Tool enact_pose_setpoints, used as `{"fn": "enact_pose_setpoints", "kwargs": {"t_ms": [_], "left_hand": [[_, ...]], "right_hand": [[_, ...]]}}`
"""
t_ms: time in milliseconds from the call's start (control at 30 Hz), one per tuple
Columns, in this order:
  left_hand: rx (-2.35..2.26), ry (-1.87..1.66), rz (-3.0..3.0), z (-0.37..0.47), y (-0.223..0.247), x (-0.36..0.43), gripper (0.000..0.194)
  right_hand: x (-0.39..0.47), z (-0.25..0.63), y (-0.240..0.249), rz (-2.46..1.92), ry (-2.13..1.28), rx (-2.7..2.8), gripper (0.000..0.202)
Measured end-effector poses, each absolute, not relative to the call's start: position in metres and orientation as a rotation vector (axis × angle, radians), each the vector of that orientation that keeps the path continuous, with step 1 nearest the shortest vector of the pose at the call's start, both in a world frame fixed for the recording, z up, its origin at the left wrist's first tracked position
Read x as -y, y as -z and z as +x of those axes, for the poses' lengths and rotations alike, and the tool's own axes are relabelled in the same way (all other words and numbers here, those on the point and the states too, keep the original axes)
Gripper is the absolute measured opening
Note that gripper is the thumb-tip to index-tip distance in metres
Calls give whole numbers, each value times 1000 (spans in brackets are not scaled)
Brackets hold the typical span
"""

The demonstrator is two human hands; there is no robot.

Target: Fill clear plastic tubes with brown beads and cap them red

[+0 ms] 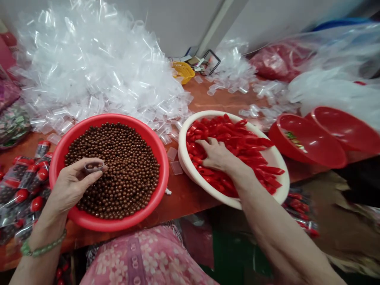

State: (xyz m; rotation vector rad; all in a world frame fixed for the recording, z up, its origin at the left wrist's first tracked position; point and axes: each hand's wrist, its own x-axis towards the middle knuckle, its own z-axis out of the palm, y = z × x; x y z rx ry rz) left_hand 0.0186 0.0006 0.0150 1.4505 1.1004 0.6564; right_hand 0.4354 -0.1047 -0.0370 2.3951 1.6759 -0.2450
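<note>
My left hand (73,182) is closed around a small clear plastic container (94,166), its open mouth facing up. Brown balls show inside it. Hand and container are over a red basin (162,186) full of shiny brown balls (118,170). On the right, my right hand (216,156) reaches into a cream basin (190,174) heaped with red plastic caps (237,138). Its fingers are apart and touch the caps; some fingertips are hidden among them.
A tall heap of clear plastic containers (97,63) covers the back left. Filled containers with red caps (23,186) lie at far left. Behind stands a yellow basket (183,72). Red bowls (308,138) and plastic bags (335,91) are at right.
</note>
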Motion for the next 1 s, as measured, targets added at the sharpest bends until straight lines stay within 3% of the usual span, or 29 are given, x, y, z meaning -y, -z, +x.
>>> {"fn": "enact_pose_setpoints", "kwargs": {"t_ms": [400, 633, 900, 1000], "left_hand": [[-1057, -660, 1392, 18, -10, -4, 30], [-1055, -671, 1400, 15, -10, -5, 27], [-1011, -677, 1321, 13, -11, -5, 26], [-1006, -677, 1304, 12, -10, -5, 26]], "right_hand": [[95, 427, 48, 2412, 227, -1553, 44], [94, 436, 21, 2530, 225, -1726, 4], [99, 425, -45, 3172, 386, -1517, 14], [85, 384, -71, 3157, 537, -1833, 18]]}}
